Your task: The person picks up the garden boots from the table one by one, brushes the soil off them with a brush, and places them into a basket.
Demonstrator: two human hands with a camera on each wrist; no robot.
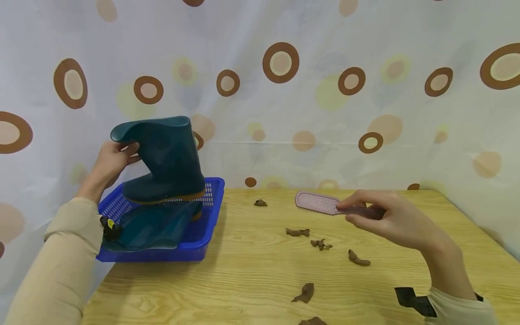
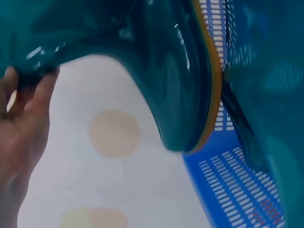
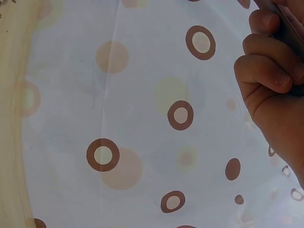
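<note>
At the left, my left hand (image 1: 115,160) grips a dark teal rubber boot (image 1: 168,153) by the top of its shaft. The boot is upright, its tan-edged sole (image 2: 214,90) close over a second teal boot (image 1: 152,225) that lies on its side in a blue plastic basket (image 1: 213,216). In the left wrist view the thumb and fingers pinch the shaft's edge. My right hand (image 1: 390,219) holds a pink brush (image 1: 317,202) by its handle above the table, its flat head pointing left. In the right wrist view the fingers curl round the dark handle (image 3: 287,28).
Several brown scraps, like dried leaves or mud (image 1: 321,244), lie scattered over the middle of the wooden table (image 1: 243,280). The basket stands at the table's left edge. A white curtain (image 1: 317,108) with brown circles hangs behind.
</note>
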